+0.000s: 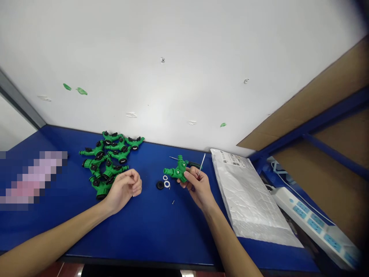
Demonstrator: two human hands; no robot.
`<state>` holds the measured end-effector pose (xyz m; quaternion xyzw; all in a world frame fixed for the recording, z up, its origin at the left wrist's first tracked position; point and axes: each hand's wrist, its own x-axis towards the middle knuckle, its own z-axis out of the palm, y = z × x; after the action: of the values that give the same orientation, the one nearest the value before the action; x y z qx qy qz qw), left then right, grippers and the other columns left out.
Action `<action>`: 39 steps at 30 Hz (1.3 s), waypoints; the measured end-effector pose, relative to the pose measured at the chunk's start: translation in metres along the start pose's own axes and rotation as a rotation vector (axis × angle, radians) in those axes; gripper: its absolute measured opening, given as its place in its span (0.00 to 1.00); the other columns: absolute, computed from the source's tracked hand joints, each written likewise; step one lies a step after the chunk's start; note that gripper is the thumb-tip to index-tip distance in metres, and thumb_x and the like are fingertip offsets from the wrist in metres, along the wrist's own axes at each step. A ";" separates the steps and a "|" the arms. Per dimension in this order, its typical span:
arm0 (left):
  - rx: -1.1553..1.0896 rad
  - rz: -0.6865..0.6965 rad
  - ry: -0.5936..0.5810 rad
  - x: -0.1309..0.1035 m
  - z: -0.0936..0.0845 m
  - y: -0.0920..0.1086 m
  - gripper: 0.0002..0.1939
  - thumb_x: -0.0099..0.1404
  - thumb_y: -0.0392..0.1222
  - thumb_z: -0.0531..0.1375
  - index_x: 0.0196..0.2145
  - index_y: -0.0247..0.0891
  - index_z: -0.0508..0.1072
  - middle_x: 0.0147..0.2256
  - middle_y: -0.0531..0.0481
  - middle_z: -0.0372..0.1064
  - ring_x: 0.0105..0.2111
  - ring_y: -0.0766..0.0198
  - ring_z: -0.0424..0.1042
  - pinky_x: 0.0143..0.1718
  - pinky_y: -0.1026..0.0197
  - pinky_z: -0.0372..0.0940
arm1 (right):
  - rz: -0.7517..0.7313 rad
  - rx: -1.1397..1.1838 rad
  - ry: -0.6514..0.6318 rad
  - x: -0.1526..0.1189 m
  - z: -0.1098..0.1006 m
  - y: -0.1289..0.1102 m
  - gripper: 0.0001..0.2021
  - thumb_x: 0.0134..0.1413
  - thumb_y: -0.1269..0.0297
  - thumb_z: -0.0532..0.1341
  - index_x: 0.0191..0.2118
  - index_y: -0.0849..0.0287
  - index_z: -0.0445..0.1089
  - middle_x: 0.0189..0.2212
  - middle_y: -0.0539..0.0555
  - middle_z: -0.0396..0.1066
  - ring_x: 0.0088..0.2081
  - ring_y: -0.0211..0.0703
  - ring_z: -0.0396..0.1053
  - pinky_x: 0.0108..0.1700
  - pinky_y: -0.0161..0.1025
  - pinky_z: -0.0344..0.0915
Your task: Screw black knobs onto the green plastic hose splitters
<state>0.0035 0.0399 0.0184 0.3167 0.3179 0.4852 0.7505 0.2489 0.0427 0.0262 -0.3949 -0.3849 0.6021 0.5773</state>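
My right hand (197,186) grips a green plastic hose splitter (176,171) above the blue table (150,227), and a thin metal screwdriver shaft (201,165) sticks up from the same hand. Just left of the splitter lie a black ring (160,185), two white washers (166,181) and a small screw (173,202). My left hand (125,188) rests loosely curled on the table with nothing visible in it. It lies at the right edge of a pile of several green splitters with black knobs (108,161).
A silver padded bag (250,196) lies flat at the right of the table. Beyond the table's right edge sits a white and blue power strip (314,223) with cables. A white wall rises behind the table. A blurred patch (31,181) covers the left.
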 end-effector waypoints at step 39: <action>0.804 0.017 0.080 0.012 -0.014 0.003 0.22 0.56 0.55 0.66 0.39 0.34 0.72 0.32 0.47 0.73 0.19 0.68 0.69 0.18 0.64 0.62 | 0.008 -1.041 -0.402 -0.010 0.006 0.019 0.19 0.50 0.71 0.63 0.21 0.56 0.49 0.19 0.44 0.58 0.20 0.33 0.58 0.26 0.33 0.55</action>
<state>-0.0048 0.0547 0.0100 0.5686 0.5086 0.3403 0.5497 0.2366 0.0324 0.0115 -0.5068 -0.7327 0.3981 0.2188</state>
